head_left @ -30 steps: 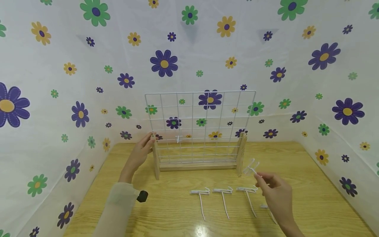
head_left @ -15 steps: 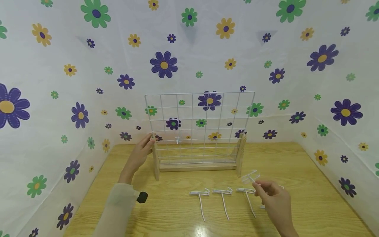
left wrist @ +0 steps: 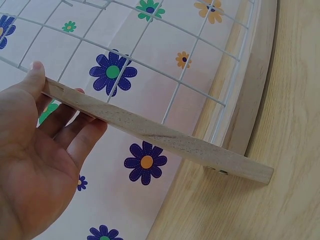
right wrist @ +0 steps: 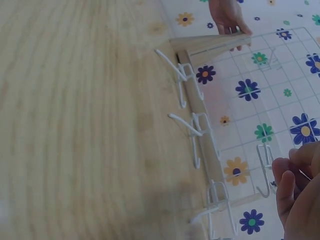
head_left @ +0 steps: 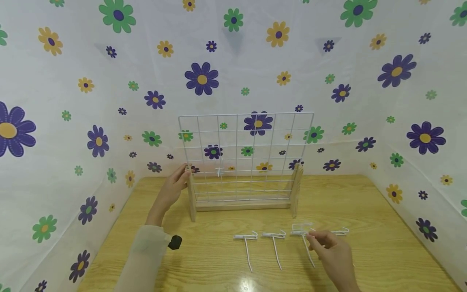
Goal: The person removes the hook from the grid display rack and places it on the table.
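My left hand (head_left: pixel 170 192) grips the top of the left wooden post (left wrist: pixel 150 131) of a stand, its thumb and fingers on opposite sides in the left wrist view. The stand holds up a white wire grid panel (head_left: pixel 236 138). One white hook (head_left: pixel 219 172) hangs on the grid, left of centre. My right hand (head_left: pixel 333 253) pinches another white wire hook (right wrist: pixel 265 167) by its stem, hidden partly by the fingertips. In the head view this hook overlaps a hook lying on the table (head_left: pixel 308 253); the right wrist view shows it held apart from the hooks there.
Two more hooks, a left one (head_left: pixel 247 247) and a middle one (head_left: pixel 276 247), lie in a row before the stand. A further hook (head_left: pixel 341 232) shows partly behind my right hand. Flower-print sheeting (head_left: pixel 244 61) encloses the wooden table (head_left: pixel 211 259) at the back and sides.
My right hand has come down and slightly left with its hook, whose wire loop has turned from raised to nearly level. My left hand stays on the post.
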A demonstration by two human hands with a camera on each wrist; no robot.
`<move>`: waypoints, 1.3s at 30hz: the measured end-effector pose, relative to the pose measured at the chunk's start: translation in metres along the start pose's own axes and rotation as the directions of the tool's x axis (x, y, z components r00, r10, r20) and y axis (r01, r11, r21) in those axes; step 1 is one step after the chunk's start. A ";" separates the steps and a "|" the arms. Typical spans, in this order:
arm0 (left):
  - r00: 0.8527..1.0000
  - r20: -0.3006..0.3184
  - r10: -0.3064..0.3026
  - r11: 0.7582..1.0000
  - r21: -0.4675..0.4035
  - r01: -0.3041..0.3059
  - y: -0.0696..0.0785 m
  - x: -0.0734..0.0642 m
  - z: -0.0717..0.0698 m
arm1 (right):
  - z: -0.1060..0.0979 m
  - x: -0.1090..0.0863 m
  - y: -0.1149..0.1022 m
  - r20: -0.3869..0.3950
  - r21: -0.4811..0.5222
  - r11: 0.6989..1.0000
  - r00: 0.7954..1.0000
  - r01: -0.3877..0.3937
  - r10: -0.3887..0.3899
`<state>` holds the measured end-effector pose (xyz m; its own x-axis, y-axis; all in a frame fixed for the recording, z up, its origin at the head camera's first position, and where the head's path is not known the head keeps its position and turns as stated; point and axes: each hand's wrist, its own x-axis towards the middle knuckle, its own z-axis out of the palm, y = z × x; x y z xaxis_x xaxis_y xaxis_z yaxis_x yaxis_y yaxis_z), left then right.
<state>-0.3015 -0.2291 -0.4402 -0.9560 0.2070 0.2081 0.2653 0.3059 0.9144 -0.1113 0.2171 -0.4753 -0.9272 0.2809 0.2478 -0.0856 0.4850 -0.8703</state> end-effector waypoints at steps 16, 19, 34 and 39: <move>1.000 -0.006 -0.012 1.000 0.008 0.012 0.001 0.001 0.000 | 0.019 -0.020 0.016 0.010 -0.037 0.988 0.989 0.147 -0.147; 1.000 -0.006 -0.016 1.000 0.012 0.016 0.001 0.000 0.000 | 0.023 -0.022 0.019 0.023 -0.043 0.991 0.992 0.125 -0.124; 0.999 -0.014 -0.033 0.999 0.012 0.034 0.004 -0.002 0.001 | 0.027 -0.025 0.022 0.054 -0.087 0.996 0.999 0.006 -0.001; 1.000 -0.013 -0.028 1.000 0.011 0.029 0.004 -0.002 0.001 | 0.027 -0.026 0.022 0.075 -0.097 0.995 0.997 0.006 0.001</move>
<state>-0.2986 -0.2269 -0.4375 -0.9647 0.1859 0.1866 0.2392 0.3218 0.9161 -0.0990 0.1981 -0.5125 -0.9519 0.2189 0.2143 -0.0555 0.5648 -0.8234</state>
